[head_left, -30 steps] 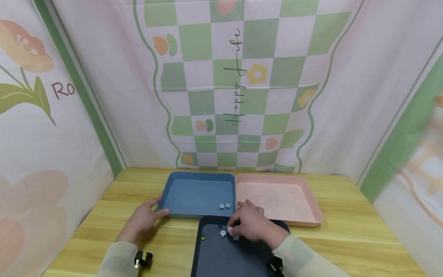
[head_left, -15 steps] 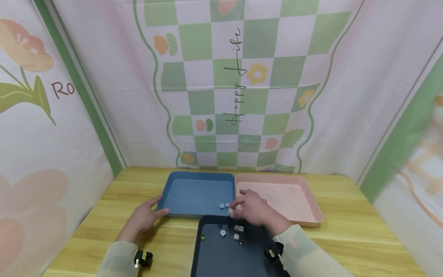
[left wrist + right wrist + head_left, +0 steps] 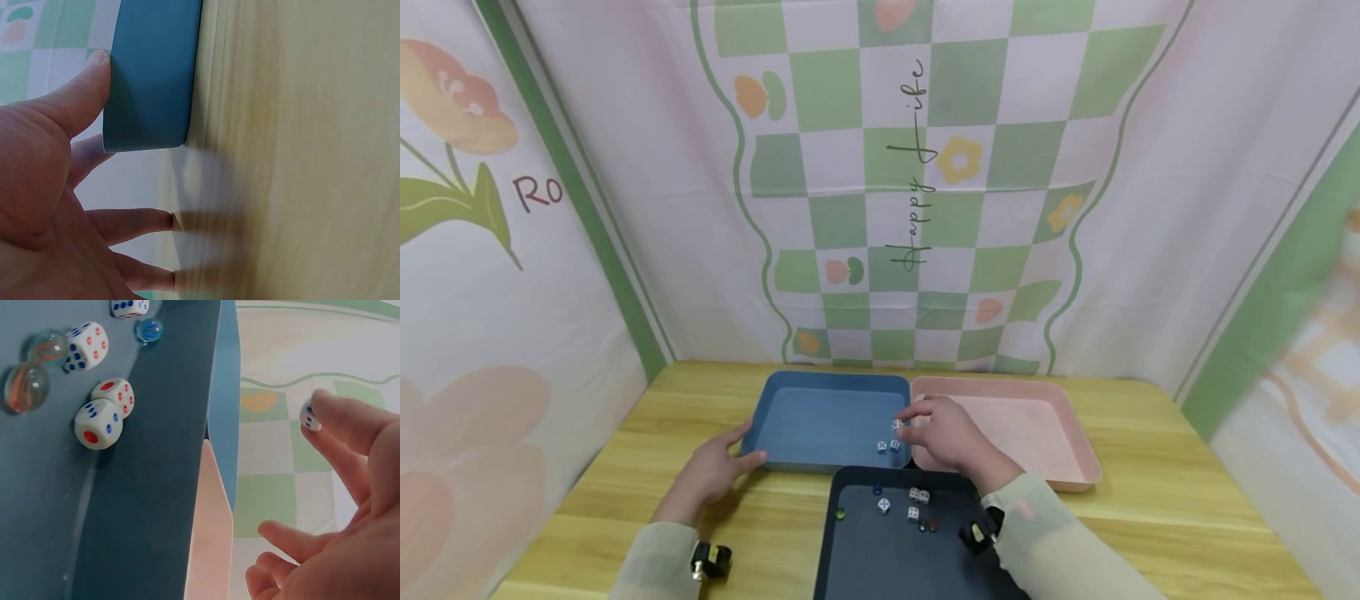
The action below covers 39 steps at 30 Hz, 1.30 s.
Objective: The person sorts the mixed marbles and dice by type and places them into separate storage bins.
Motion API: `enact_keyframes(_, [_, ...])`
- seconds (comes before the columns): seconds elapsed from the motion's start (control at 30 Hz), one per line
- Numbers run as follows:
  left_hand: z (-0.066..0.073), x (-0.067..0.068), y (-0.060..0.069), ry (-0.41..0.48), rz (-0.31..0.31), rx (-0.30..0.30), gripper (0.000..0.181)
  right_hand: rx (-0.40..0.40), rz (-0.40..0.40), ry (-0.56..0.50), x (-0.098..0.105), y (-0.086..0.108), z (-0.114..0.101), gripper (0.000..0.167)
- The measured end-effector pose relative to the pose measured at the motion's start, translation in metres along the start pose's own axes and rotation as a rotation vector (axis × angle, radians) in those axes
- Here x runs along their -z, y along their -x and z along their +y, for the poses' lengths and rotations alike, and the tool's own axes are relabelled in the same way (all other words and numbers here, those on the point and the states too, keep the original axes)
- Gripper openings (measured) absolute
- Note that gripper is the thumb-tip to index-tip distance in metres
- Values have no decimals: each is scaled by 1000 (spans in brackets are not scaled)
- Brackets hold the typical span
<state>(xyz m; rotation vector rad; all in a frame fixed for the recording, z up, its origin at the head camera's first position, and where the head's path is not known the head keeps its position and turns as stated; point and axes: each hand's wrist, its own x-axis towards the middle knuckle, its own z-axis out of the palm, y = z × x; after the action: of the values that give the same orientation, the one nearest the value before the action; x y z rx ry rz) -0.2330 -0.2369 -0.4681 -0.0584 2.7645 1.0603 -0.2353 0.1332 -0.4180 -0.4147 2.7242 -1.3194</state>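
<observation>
My right hand (image 3: 951, 433) pinches a white die (image 3: 309, 417) between thumb and index finger, above the right end of the blue tray (image 3: 820, 417). Below it, two more dice (image 3: 887, 446) lie in that tray. My left hand (image 3: 711, 471) rests against the blue tray's near left corner, thumb along the front wall, as the left wrist view also shows. The dark tray (image 3: 887, 575) in front holds several white dice (image 3: 99, 424) with red and blue dots, plus glass marbles: a blue one (image 3: 149, 330), a green one (image 3: 840, 514) and two orange-streaked ones (image 3: 27, 386).
A pink tray (image 3: 1000, 421) adjoins the blue one on the right. All three trays stand on a wooden table (image 3: 1172, 517). Behind the table's far edge hangs a patterned cloth (image 3: 895, 208), with more cloth at both sides.
My right hand has picked a die out of the dark tray and carried it forward over the blue tray. The left hand has stayed in place.
</observation>
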Motion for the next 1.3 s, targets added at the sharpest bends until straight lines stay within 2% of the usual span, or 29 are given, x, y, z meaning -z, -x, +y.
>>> enact_keyframes(0.17, [1, 0, 1, 3, 1, -1, 76, -80, 64, -76, -1, -5, -2, 24])
enact_keyframes(0.3, [1, 0, 1, -6, 3, 0, 76, -110, 105, -113, -2, -8, -3, 27])
enact_keyframes(0.7, [-1, -1, 0, -7, 0, 0, 78, -166, 137, -198, -11, -20, 0, 31])
enact_keyframes(0.93, [0, 0, 0, -2, 0, -4, 78, -231, 137, -232, -16, -25, 4, 31])
enact_keyframes(1.07, [0, 1, 0, -15, -1, -18, 79, -232, 129, -240, -19, -27, 4, 29])
enact_keyframes(1.2, [1, 1, 1, -7, -3, -11, 77, -220, 123, -169, -20, -31, 3, 26])
enact_keyframes(1.3, [1, 0, 1, -1, -3, -6, 77, -254, 114, -128, -21, -34, 2, 22])
